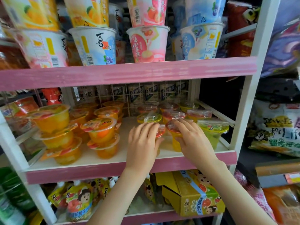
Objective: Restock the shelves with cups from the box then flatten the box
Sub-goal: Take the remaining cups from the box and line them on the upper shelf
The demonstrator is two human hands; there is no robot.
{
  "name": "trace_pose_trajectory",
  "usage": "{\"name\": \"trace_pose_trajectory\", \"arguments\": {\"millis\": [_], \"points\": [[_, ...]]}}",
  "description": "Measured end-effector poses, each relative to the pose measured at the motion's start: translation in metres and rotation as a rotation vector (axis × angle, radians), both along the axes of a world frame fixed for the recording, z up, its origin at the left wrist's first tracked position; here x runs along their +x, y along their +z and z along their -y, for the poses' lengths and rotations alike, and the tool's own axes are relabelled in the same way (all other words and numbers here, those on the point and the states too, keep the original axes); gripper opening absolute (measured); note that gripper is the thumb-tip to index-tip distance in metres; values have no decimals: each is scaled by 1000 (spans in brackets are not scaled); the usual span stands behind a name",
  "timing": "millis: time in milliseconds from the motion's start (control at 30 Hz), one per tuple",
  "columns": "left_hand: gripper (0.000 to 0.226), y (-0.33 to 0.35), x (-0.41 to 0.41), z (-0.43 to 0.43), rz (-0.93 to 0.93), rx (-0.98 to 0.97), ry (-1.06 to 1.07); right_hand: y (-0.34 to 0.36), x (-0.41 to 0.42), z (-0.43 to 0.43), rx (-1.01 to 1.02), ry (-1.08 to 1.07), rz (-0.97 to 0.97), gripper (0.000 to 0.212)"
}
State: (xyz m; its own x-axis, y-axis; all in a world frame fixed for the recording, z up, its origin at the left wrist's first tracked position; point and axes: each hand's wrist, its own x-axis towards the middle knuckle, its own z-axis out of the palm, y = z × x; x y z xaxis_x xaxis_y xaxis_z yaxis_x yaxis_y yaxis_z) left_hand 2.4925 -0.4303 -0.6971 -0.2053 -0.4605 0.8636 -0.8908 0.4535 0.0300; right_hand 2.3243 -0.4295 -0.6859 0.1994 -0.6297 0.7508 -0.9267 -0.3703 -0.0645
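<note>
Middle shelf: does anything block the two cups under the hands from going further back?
Yes. The left hand holds the left cup and the right hand the right cup; a yellow-lidded cup and a red-lidded cup stand directly behind them. Bare shelf shows to their left.

White shelving [246, 103], pink edge strips [129, 73].

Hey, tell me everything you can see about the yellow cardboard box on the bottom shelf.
The yellow cardboard box lies on the lowest shelf in view, turned at an angle to its pink front edge. It is printed with cartoon children's faces, red fruit and Chinese text, and a light blue strip runs over its top and front. The flaps at its left end stand open; its contents are hidden.
</note>
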Motion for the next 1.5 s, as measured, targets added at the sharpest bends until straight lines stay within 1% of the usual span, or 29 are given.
{"name": "trace_pose_trajectory", "arguments": {"millis": [67, 133, 200, 300, 367, 433, 500, 567, 667, 767, 800, 867, 933, 967, 1133, 1200, 1233, 1267, 1333, 1367, 1400, 1467, 1500], "points": [[45, 1, 1, -3, 22, 35, 30, -1, 1, -2, 15, -21, 3, 59], [52, 5, 3, -8, 44, 81, 70, -1, 7, -8, 15, -14, -15, 67], [58, 9, 8, -18, 39, 108, 63, 1, 21, -16, 4, 67, 11, 70], [56, 7, 29, -38, -9, 130, -29, 6, 51, -31, -39, 221, 85, 66], [51, 4, 51, -52, -124, 134, -68, 4, 71, -39, -61, 280, 116, 66], [46, -1, 72, -63, -294, 91, -23, -1, 93, -45, -40, 349, 156, 67], [41, -4, 89, -67, -468, 87, 58, -10, 117, -47, 22, 440, 216, 67], [41, -8, 100, -65, -571, 153, 112, -16, 141, -45, 140, 509, 320, 68], [46, -11, 109, -56, -673, 318, 147, -21, 168, -31, 379, 470, 539, 77], [60, -10, 117, -43, -735, 468, 164, -18, 181, -12, 518, 376, 628, 88], [61, -10, 120, -37, -736, 513, 158, -15, 183, -9, 568, 364, 656, 87], [57, -11, 127, -28, -711, 575, 131, -11, 188, -3, 644, 358, 688, 77], [52, -10, 132, -23, -722, 611, 97, -12, 193, 0, 619, 342, 680, 62], [51, -10, 134, -22, -729, 623, 83, -14, 196, 0, 588, 330, 688, 59], [47, -7, 141, -32, -730, 663, -38, -24, 209, -5, 507, 273, 696, 63], [46, -5, 143, -46, -730, 651, -68, -26, 207, -7, 485, 266, 684, 66], [44, -5, 145, -53, -715, 615, -55, -27, 206, -10, 454, 246, 669, 70], [40, -6, 149, -59, -700, 551, -31, -28, 204, -16, 396, 211, 656, 74], [28, -10, 162, -70, -695, 358, 30, -31, 205, -29, 182, 177, 636, 70], [24, -11, 169, -73, -702, 260, 80, -32, 208, -36, 81, 210, 634, 65], [24, -11, 177, -75, -708, 175, 141, -33, 214, -42, 26, 276, 631, 58], [33, -13, 193, -73, -713, 90, 238, -34, 230, -49, 32, 439, 603, 47], [40, -13, 199, -71, -713, 107, 259, -34, 239, -51, 68, 499, 589, 44]]}}
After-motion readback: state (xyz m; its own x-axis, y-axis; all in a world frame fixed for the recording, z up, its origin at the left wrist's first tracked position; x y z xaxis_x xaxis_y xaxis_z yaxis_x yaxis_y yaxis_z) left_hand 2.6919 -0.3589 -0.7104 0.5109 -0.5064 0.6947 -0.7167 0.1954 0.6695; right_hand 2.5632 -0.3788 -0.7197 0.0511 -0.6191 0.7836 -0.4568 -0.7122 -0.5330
